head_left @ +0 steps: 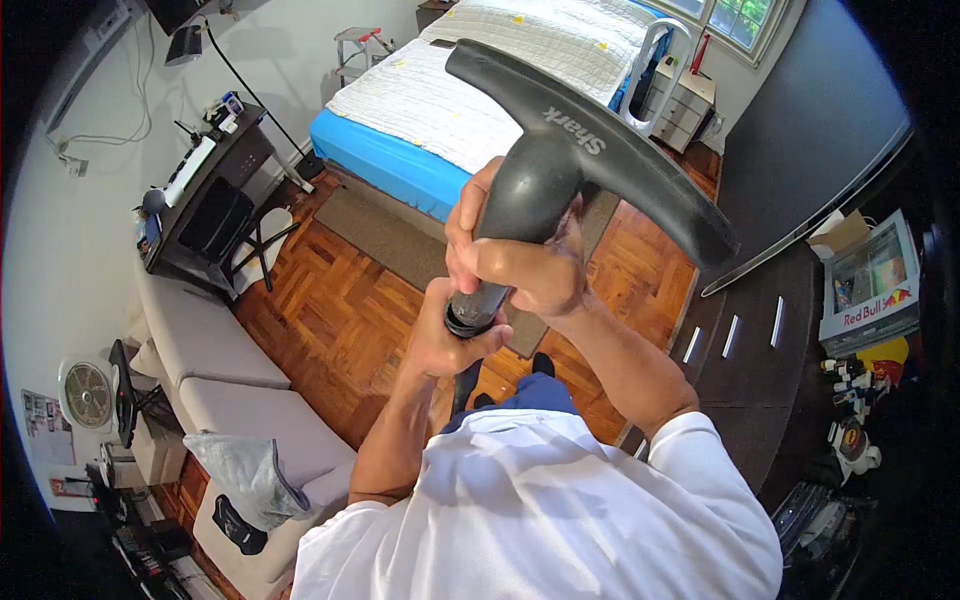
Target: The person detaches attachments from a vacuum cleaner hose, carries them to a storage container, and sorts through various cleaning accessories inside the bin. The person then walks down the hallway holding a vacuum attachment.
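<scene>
A black vacuum floor head (600, 140) marked "Shark" is raised in front of me, its wide T-shaped end slanting down to the right. My right hand (535, 265) is wrapped around the neck of this head. Just below, my left hand (450, 335) closes around a dark ringed tube end (472, 315) where it meets the neck. Part of a dark hose or tube (465, 387) shows beneath my left hand. The palms hide most of the joint, so I cannot tell how firmly it is seated.
Ahead stands a bed (400, 115) with a white quilt, a brown rug (375, 235) beside it on the parquet floor (335, 320). A sofa (220, 330) and desk (195, 200) line the left. Dark drawers (735, 380) and a small Red Bull fridge (870, 280) are on the right.
</scene>
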A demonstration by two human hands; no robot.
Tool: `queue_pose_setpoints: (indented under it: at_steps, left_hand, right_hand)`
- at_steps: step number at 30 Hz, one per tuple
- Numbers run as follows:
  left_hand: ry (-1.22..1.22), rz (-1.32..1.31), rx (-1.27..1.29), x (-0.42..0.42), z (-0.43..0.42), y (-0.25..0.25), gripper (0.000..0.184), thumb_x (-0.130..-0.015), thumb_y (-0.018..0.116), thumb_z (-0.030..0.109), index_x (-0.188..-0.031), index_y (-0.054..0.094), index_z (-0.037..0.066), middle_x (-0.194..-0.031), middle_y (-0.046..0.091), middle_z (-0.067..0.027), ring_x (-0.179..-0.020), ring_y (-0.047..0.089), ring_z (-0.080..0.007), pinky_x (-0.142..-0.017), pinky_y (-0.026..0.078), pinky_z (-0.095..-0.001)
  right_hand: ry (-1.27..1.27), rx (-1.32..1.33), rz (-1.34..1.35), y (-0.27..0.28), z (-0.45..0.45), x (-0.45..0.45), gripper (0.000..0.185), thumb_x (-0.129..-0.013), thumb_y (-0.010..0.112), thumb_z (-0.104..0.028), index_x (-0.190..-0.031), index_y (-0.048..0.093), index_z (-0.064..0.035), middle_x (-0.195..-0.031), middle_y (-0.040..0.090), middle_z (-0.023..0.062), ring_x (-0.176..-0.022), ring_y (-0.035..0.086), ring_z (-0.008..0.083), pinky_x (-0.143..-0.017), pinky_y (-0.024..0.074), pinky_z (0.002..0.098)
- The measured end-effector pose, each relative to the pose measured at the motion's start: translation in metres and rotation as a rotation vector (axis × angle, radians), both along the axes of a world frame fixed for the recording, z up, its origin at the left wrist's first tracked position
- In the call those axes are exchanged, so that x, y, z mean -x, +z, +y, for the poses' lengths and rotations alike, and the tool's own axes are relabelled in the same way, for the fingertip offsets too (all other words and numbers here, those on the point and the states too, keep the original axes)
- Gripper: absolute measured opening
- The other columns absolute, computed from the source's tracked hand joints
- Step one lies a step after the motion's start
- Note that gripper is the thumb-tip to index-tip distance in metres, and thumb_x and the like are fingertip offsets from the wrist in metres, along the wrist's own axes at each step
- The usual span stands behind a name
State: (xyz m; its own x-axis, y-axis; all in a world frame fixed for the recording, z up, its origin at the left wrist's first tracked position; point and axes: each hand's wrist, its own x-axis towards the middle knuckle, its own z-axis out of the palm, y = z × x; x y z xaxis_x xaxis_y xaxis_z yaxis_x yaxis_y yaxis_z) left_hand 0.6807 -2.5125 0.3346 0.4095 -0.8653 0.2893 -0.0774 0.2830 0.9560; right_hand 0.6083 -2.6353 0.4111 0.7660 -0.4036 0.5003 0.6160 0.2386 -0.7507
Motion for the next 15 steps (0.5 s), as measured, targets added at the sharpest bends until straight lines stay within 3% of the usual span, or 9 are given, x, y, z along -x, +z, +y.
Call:
queue_pose_setpoints:
  at_steps: [5,6,8,12,15]
  left_hand:
    - [-0.15,-0.009,-0.043,-0.007,-0.005,-0.006,0.024,-0.068,0.076,0.0,-0.085,0.059,0.002,-0.074,0.06,-0.0017,-0.066,0.058,-0.0113,-0.059,0.046,-0.0276]
    - [-0.152,-0.009,-0.042,-0.005,-0.005,-0.003,0.024,-0.068,0.076,0.0,-0.085,0.059,0.002,-0.074,0.06,-0.0017,-0.066,0.058,-0.0113,-0.059,0.046,-0.0276]
    - [-0.039,-0.151,-0.024,0.001,-0.005,0.006,0.023,-0.068,0.075,0.0,-0.084,0.059,0.002,-0.073,0.06,-0.001,-0.065,0.056,-0.0113,-0.059,0.046,-0.028]
    - [0.075,-0.125,-0.03,0.01,-0.002,0.007,0.025,-0.067,0.077,-0.001,-0.086,0.06,0.003,-0.074,0.059,-0.0006,-0.065,0.055,-0.0106,-0.059,0.045,-0.0277]
    - [0.032,-0.199,0.022,0.004,0.002,-0.002,0.026,-0.072,0.079,0.006,-0.09,0.061,0.002,-0.076,0.06,-0.0012,-0.065,0.055,-0.0106,-0.059,0.045,-0.0269]
  right_hand:
    - [0.139,-0.016,-0.001,0.005,-0.003,0.007,0.025,-0.069,0.067,0.0,-0.09,0.054,0.0001,-0.07,0.058,0.0104,-0.056,0.059,0.0164,-0.053,0.0502,0.0305]
    - [0.114,0.08,0.02,0.009,-0.004,0.009,0.025,-0.069,0.068,0.001,-0.09,0.054,0.0,-0.071,0.058,0.0101,-0.057,0.058,0.0159,-0.054,0.0501,0.0303]
    - [0.085,0.176,0.041,0.011,-0.004,0.01,0.025,-0.069,0.068,0.001,-0.09,0.054,-0.0001,-0.072,0.058,0.0099,-0.057,0.058,0.0154,-0.055,0.0501,0.03]
    - [0.072,0.147,0.089,0.003,0.0,0.002,0.025,-0.069,0.069,0.004,-0.09,0.056,0.0,-0.074,0.057,0.009,-0.062,0.059,0.0149,-0.055,0.0503,0.0301]
    - [0.053,0.092,0.106,-0.004,0.001,-0.001,0.025,-0.069,0.068,0.006,-0.091,0.058,-0.0002,-0.075,0.058,0.008,-0.069,0.06,0.0154,-0.056,0.0509,0.0303]
